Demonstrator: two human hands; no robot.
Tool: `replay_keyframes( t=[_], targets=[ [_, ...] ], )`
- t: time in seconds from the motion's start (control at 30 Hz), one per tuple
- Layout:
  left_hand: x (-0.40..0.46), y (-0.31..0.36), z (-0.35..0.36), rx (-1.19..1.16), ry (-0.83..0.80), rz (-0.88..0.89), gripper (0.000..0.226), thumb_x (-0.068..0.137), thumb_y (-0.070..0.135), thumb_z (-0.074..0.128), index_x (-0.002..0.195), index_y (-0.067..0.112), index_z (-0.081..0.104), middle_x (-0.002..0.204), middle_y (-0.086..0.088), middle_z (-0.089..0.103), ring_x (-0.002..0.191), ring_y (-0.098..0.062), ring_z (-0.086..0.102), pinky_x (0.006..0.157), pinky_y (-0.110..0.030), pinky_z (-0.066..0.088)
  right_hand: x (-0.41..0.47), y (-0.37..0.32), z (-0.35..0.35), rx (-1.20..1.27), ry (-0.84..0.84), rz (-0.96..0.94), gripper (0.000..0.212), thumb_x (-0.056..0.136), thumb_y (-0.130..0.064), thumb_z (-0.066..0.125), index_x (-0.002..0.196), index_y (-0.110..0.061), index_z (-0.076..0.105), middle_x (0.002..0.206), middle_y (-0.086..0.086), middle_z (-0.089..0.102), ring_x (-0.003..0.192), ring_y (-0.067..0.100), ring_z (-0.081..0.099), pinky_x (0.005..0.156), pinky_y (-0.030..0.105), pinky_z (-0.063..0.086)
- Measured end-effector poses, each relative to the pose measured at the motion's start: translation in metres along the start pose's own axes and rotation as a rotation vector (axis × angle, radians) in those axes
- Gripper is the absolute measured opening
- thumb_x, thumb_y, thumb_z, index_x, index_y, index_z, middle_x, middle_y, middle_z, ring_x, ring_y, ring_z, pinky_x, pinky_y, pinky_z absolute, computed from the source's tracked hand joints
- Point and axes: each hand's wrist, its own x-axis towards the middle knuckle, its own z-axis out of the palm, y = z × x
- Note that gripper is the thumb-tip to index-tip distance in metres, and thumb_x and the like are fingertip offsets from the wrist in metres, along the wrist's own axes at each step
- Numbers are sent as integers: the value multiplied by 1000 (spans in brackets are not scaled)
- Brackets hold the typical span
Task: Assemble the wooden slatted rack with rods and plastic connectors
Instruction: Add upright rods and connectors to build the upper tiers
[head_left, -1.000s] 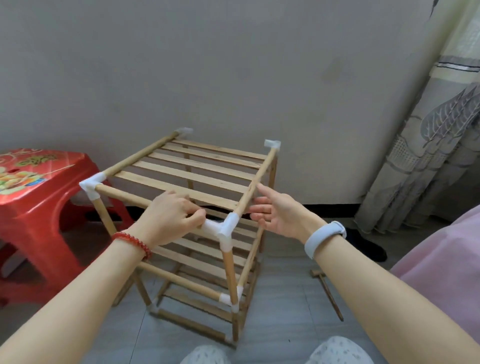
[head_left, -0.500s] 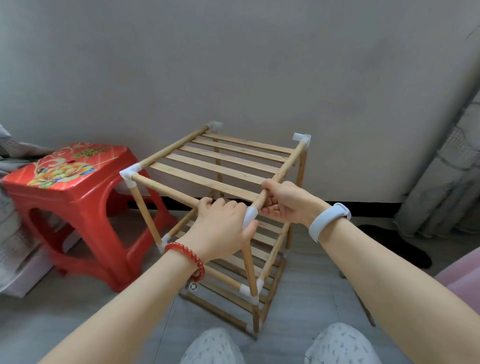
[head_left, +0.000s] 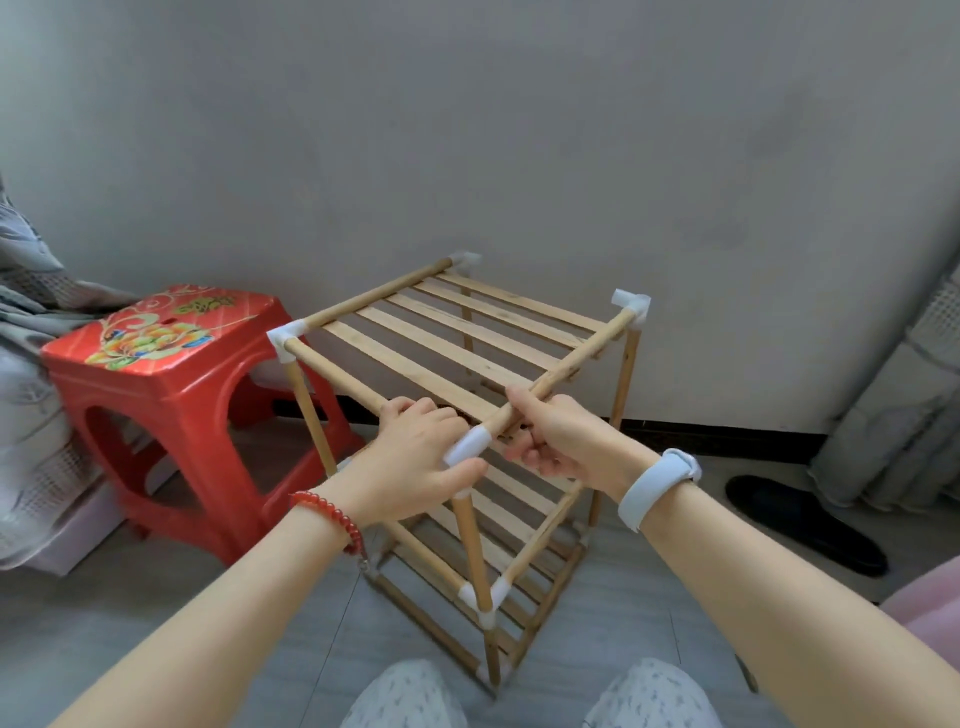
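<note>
A person's two bare hands close on the near top corner of a light wooden slatted rack (head_left: 452, 358) standing on a grey tiled floor (head_left: 156, 613) against a plain grey wall (head_left: 467, 130). The left hand (head_left: 415, 462), a red bead bracelet (head_left: 332, 514) at its wrist, curls its fingers over the near front wooden rod (head_left: 337, 374), thumb lying under the white plastic corner connector (head_left: 467, 447); its grip is tight around the rod beside that connector. The right hand (head_left: 566, 441), wearing a pale blue wristband (head_left: 654, 483), wraps its grip round the right-hand top wooden rod (head_left: 571, 364) just past the same connector, fingers folded beneath it. Three further white connectors cap the other top corners, and a lower slatted tier shows beneath the hands, with another white joint (head_left: 483, 597) on the near upright post. A glossy red plastic stool with a floral top (head_left: 171, 364) stands just left of the rack. A grey patterned curtain (head_left: 893, 405) hangs at right, a black slipper (head_left: 800, 525) on the floor near it. Grey patterned fabric (head_left: 31, 322) lies at the left edge. The person's knees in speckled trousers (head_left: 410, 696) fill the bottom edge.
</note>
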Motion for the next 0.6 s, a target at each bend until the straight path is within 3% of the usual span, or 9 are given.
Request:
replay_keyframes(
  t=[0.07, 0.13, 0.2, 0.23, 0.3, 0.37, 0.5, 0.6],
  targets=[
    [-3, -14, -7, -98, -43, -14, 57, 70, 69, 24, 82, 25, 58, 76, 13, 43, 89, -7, 39, 101, -25, 14, -9, 1, -10, -319, 73, -90, 43, 96, -47, 42, 79, -13, 61, 55, -2, 62, 49, 8, 51, 49, 19, 42],
    [-4, -23, -13, -105, -101, -66, 46, 66, 72, 27, 75, 35, 52, 78, 12, 45, 95, -9, 40, 105, -21, 9, -4, 3, -17, -625, 367, -428, 41, 98, -41, 41, 75, -15, 63, 60, -5, 62, 55, 10, 57, 58, 28, 49],
    [-1, -26, -12, -148, -69, -114, 45, 70, 69, 27, 66, 32, 52, 73, 8, 48, 86, -9, 45, 100, -21, 17, 12, 2, -22, -818, 628, -840, 36, 96, -32, 41, 69, -15, 56, 64, -10, 54, 60, 11, 52, 62, 31, 47],
    [-1, -23, -9, -222, 23, -144, 49, 76, 63, 28, 61, 25, 55, 67, 5, 49, 76, -9, 47, 92, -24, 26, 24, 0, -23, -901, 638, -942, 32, 95, -30, 40, 69, -16, 54, 68, -11, 51, 65, 11, 49, 66, 32, 44],
    [3, -13, -2, -385, 268, -213, 50, 86, 48, 33, 58, 14, 55, 56, -1, 48, 58, -12, 46, 68, -30, 36, 47, 0, -21, -999, 527, -964, 30, 94, -31, 37, 70, -19, 53, 70, -8, 50, 70, 12, 45, 68, 32, 41],
    [8, -6, 8, -380, 442, -237, 45, 89, 39, 34, 54, 15, 48, 50, -2, 46, 50, -16, 44, 55, -30, 31, 62, 6, -19, -985, 522, -971, 32, 94, -31, 34, 69, -19, 51, 63, -3, 48, 63, 14, 43, 61, 30, 37],
    [14, -7, 16, -420, 589, -231, 40, 88, 31, 31, 51, 19, 41, 47, -6, 44, 51, -22, 43, 58, -24, 26, 76, 13, -11, -947, 698, -1010, 32, 92, -29, 25, 67, -21, 43, 54, -4, 44, 50, 15, 40, 59, 31, 39],
    [17, -11, 20, -507, 648, -222, 39, 87, 37, 28, 52, 23, 37, 47, 2, 37, 48, -15, 36, 60, -29, 28, 80, 14, -2, -931, 794, -1033, 39, 93, -24, 27, 64, -16, 51, 51, -6, 44, 48, 11, 37, 59, 27, 31]
  ],
)
